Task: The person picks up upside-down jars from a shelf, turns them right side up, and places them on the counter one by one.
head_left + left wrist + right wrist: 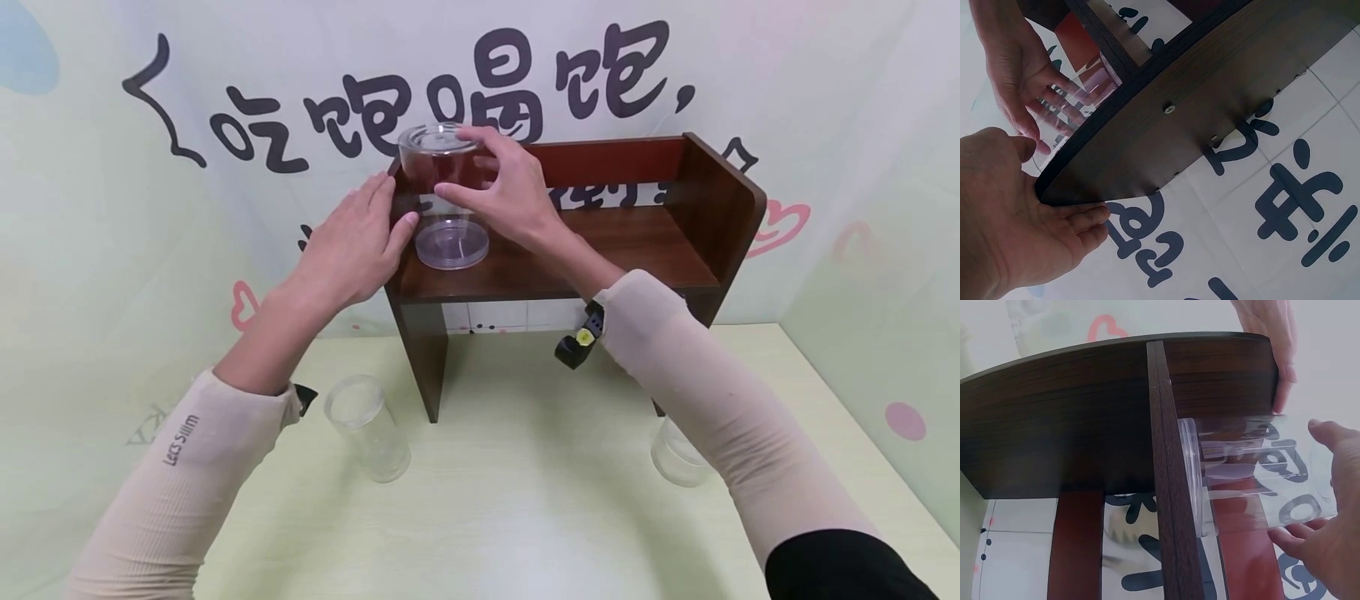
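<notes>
A clear plastic jar stands upright at the left end of the dark wooden shelf's upper board. My right hand holds the jar near its top, thumb on the near side and fingers around the far side. In the right wrist view, the jar's ringed end meets the board. My left hand grips the shelf's left side panel, with the thumb inside and the fingers against the outer face.
Another clear jar stands on the pale table, left of the shelf's legs. A third clear jar is at the right, partly hidden by my right sleeve. A printed cloth hangs behind.
</notes>
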Tool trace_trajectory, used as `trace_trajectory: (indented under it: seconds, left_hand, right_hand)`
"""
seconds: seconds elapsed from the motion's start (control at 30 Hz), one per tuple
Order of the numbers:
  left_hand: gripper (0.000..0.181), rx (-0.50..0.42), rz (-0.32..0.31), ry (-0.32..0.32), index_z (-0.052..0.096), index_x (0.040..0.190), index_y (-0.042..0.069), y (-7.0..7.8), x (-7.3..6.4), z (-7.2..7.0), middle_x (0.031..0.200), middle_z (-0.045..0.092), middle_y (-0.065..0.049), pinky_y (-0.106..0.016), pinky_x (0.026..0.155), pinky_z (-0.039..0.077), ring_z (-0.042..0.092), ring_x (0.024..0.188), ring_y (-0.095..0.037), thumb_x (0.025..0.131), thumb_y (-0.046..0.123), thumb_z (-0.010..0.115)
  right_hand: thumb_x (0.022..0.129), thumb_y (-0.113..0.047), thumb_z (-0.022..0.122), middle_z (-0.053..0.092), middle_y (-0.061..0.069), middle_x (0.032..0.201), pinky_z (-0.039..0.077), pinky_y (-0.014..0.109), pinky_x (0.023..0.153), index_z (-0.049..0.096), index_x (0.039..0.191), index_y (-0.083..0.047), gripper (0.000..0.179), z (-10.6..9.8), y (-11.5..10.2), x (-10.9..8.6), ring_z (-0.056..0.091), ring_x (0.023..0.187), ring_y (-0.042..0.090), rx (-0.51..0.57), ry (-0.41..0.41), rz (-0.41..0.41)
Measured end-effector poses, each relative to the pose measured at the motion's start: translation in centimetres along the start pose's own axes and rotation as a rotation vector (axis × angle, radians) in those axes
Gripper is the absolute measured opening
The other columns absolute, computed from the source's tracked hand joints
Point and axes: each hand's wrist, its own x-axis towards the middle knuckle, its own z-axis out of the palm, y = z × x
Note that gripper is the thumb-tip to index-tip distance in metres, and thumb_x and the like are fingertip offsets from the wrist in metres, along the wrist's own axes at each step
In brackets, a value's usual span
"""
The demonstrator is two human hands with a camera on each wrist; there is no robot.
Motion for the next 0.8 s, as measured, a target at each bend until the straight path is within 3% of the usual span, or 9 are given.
trace_trajectory:
  seconds: [0.27,0.8]
  left_hand:
    - [0.073,0.004,0.002,0.005,0.017,0.166,-0.007,0.0,0.1,-0.1,0.173,0.018,-0.026,-0.054,0.132,0.018,0.02,0.161,-0.042,0.114,0.042,0.033]
    - [0.074,-0.013,-0.002,0.027,0.019,0.165,-0.007,-0.1,0.0,0.2,0.173,0.02,-0.025,-0.054,0.131,0.02,0.021,0.161,-0.042,0.113,0.042,0.038]
  right_hand:
    - [0.089,-0.03,0.088,0.06,0.008,0.148,0.057,0.031,0.104,0.057,0.149,-0.013,0.07,-1.4,-0.2,-0.9,0.065,0.133,0.023,0.013,0.051,0.028]
    - [0.088,-0.021,0.088,0.06,0.006,0.145,0.058,0.038,0.105,0.059,0.146,-0.012,0.066,-4.9,-2.0,-4.3,0.064,0.133,0.023,0.167,0.073,0.03]
